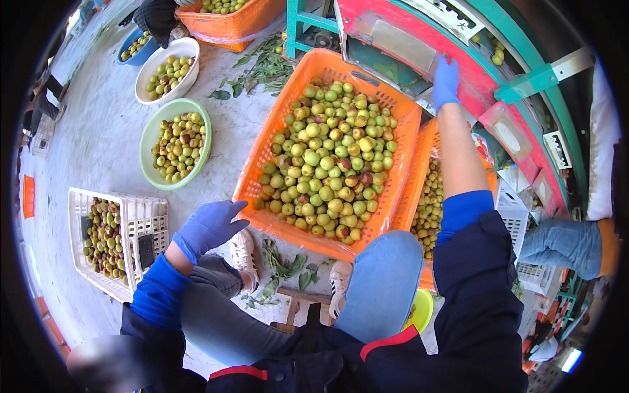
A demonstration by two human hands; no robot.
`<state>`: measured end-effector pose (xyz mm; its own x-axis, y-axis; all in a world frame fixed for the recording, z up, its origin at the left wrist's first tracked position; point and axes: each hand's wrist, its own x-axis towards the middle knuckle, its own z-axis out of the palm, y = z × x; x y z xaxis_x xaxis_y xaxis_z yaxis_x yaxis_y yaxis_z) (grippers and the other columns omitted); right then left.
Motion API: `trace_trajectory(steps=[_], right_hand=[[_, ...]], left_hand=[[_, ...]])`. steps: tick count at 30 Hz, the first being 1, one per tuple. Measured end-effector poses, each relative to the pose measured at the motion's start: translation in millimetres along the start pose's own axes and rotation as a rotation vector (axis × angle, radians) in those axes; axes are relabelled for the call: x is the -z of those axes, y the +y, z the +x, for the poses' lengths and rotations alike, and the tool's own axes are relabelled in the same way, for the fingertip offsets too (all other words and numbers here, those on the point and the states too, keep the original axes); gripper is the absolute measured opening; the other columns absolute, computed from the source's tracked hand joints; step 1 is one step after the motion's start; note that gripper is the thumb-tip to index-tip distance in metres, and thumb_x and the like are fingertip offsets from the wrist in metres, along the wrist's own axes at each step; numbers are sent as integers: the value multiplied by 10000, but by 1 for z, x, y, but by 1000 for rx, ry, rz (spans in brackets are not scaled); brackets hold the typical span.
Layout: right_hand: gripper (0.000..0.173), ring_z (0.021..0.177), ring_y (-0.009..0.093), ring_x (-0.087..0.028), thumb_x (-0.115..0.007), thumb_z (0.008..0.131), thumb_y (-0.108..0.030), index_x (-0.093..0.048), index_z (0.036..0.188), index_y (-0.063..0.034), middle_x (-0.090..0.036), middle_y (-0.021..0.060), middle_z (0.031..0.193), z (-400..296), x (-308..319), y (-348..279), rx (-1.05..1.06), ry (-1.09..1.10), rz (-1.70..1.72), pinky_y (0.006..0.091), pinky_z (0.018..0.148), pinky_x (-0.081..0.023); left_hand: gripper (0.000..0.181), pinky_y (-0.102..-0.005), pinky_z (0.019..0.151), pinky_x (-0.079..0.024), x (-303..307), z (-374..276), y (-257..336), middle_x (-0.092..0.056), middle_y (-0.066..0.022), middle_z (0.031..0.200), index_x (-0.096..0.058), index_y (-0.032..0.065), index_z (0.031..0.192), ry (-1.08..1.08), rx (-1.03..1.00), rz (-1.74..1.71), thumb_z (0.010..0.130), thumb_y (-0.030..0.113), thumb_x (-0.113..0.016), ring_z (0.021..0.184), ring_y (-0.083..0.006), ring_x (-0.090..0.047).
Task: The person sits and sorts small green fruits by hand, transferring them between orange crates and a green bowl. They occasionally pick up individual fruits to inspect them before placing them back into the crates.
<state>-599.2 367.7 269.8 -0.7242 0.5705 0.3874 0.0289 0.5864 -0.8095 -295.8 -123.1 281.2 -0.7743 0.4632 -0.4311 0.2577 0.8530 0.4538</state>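
A large orange plastic crate (248,189) full of green and reddish-brown jujubes (324,162) stands on the floor before my knees. My left hand (211,228), in a blue-violet glove, is at the crate's near left corner, thumb and forefinger apart, holding no fruit. Whether the fingertips touch the rim is unclear. My right hand (446,82), gloved alike, reaches past the crate's far right corner to the red panel (471,73) of a machine. Its fingers are at the panel's edge beside an outlet flap (403,42); their grip is hidden.
At left are a green basin (209,152), a white basin (195,73) and a white crate (142,206), all holding jujubes. A second orange crate (410,196) adjoins at right. Green machine legs (293,29) rise beyond fallen leaves (265,69). Other people are at the far left and right.
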Motion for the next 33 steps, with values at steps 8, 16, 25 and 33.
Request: trace_trajectory(steps=[8, 16, 25, 33], right_hand=[[287, 932, 170, -553, -496, 892, -240, -613, 975, 9, -612, 76, 1035, -36, 29, -5, -169, 47, 830, 314, 816, -429], [163, 880, 231, -543, -642, 768, -163, -648, 895, -61, -593, 100, 916, -206, 36, -1, 366, -714, 1, 327, 805, -428], [885, 1351, 387, -107, -632, 610, -679, -307, 1375, -374, -94, 90, 1498, -241, -1, 9, 577, -1252, -817, 700, 962, -183], [769, 1252, 458, -270, -615, 702, -564, -320, 1374, -333, -190, 125, 1459, -226, -37, 34, 415, -1131, -579, 520, 958, -378]], left_hand=[[407, -409, 735, -480, -2, 3, 0, -632, -189, 908, -539, 63, 1174, -23, 29, 6, 835, 287, -565, 831, -336, -611], [396, -445, 726, -464, -3, -1, -2, -619, -191, 868, -542, 80, 1156, -13, 37, -22, 837, 315, -552, 825, -367, -589], [406, -444, 735, -463, -5, 1, -5, -618, -190, 877, -535, 82, 1163, -62, 84, -33, 840, 327, -550, 832, -367, -588], [415, -407, 745, -481, -3, 3, 2, -633, -188, 918, -538, 70, 1175, -53, 69, -2, 838, 310, -563, 841, -339, -612]])
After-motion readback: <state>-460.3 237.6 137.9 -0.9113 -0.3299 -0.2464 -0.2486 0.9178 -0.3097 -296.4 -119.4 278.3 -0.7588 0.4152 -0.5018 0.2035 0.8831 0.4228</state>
